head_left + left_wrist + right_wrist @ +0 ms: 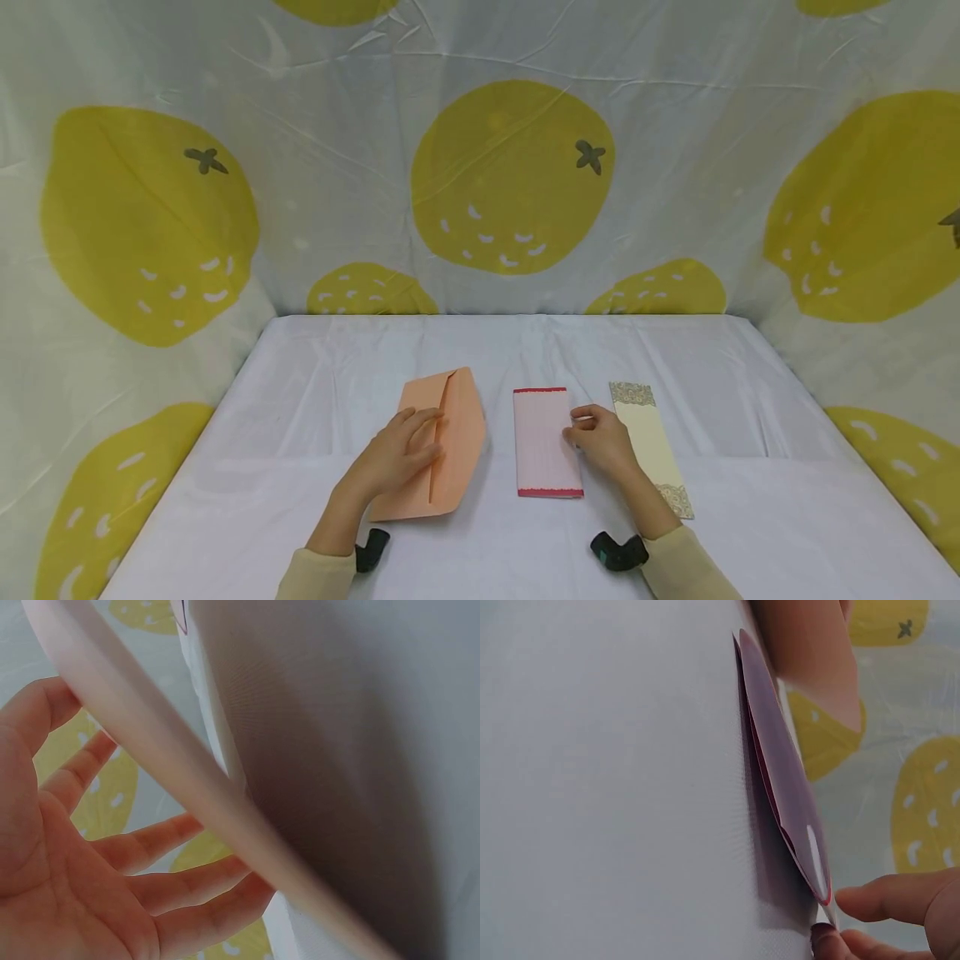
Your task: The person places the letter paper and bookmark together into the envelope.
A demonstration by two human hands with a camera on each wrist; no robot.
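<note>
We've got pale grey fabric (300, 400) hung on three sides, back, left and right, printed with big yellow lemons (502, 167) bearing white flecks (486, 238), some with dark stem marks (589, 157). We see the back panel (337, 192) is creased, including a long horizontal fold up top. Our desk (555, 346) is covered in lightly wrinkled white cloth (225, 517), softly lit, brighter than the fabric.

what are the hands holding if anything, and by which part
The right hand pinches the pink envelope by its right long edge in the head view. The left hand rests its fingertips on the orange envelope, with no visible grip.
</note>
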